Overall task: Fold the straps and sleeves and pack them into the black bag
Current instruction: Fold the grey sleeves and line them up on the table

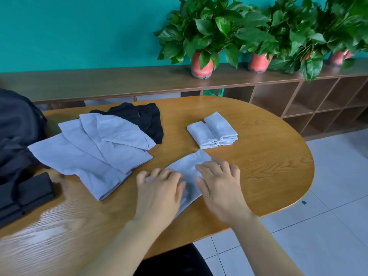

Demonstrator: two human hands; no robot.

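Note:
A grey sleeve [190, 165] lies flat and slanted on the wooden table [258, 166] in front of me. My left hand [161, 188] rests on its near end with fingers spread. My right hand [219, 182] lies on its right side, fingers straight. Two folded grey sleeves [214, 130] sit side by side just beyond. A fanned pile of unfolded grey sleeves [93, 148] lies to the left, with loose black fabric [147, 118] behind it. The black bag [16, 134] stands at the left edge. Folded black pieces [25, 194] lie in front of the bag.
The table's rounded end drops off to a white tiled floor [328, 226] on the right. Behind the table runs a low wooden shelf unit [298, 100] with potted plants [203, 36] on top, against a teal wall.

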